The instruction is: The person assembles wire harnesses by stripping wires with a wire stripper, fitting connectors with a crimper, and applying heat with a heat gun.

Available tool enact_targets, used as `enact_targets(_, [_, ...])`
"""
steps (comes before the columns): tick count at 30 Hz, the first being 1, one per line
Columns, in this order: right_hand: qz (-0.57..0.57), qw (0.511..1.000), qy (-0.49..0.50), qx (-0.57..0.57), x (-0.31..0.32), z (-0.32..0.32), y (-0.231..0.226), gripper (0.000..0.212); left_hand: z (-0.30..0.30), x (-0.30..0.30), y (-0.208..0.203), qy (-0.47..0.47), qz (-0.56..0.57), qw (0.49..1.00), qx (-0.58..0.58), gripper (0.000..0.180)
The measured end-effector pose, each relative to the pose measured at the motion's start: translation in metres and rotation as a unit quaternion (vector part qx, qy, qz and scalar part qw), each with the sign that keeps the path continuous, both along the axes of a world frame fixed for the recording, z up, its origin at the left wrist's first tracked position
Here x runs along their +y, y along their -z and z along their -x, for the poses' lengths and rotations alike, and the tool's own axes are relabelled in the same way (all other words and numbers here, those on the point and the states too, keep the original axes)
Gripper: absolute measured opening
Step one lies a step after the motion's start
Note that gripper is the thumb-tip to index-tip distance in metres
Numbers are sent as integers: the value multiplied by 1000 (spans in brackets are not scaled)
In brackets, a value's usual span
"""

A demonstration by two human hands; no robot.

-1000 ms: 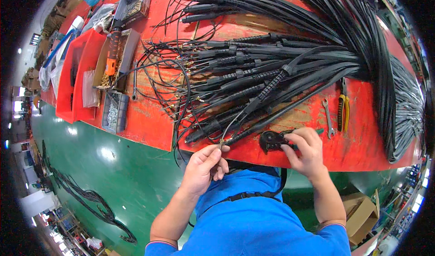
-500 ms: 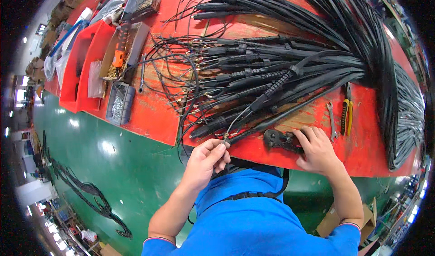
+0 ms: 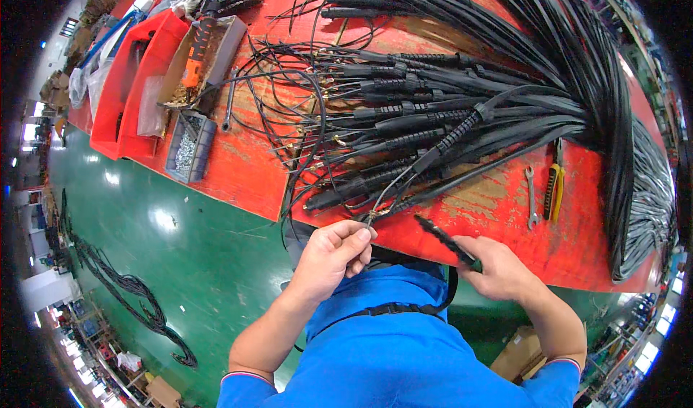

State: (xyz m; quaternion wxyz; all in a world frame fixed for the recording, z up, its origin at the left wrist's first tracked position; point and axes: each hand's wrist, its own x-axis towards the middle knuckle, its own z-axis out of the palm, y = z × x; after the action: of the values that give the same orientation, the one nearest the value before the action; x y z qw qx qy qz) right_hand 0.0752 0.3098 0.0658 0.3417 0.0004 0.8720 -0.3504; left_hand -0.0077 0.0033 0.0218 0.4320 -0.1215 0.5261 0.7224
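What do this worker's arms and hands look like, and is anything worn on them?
Both forearms are bare, and the left hand and right hand have no gloves. No watch or ring is visible. Short blue sleeves end above the elbows; the left sleeve's cuff has thin red and white stripes. A dark strap crosses the blue shirt at the chest.

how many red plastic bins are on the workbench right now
2: both red bins sit side by side at the bench's far left, one next to the cardboard box, the other outside it. More may be hidden beyond the rim.
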Motion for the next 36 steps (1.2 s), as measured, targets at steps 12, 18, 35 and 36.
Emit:
enact_targets(12, [23,989,-110,-91,-44,43,-14,72,-17,6,4,-5,82,979,186,22])
enact_targets(18, [35,990,-116,-78,-42,47,-14,73,-18,4,1,31,152,948,277,25])
enact_targets(35, [9,992,-119,-51,-49,48,-14,73,-16,9,-15,22,130,965,227,22])
enact_targets(36, [21,991,-123,-37,-50,48,-15,73,-16,8,-15,23,108,966,235,22])
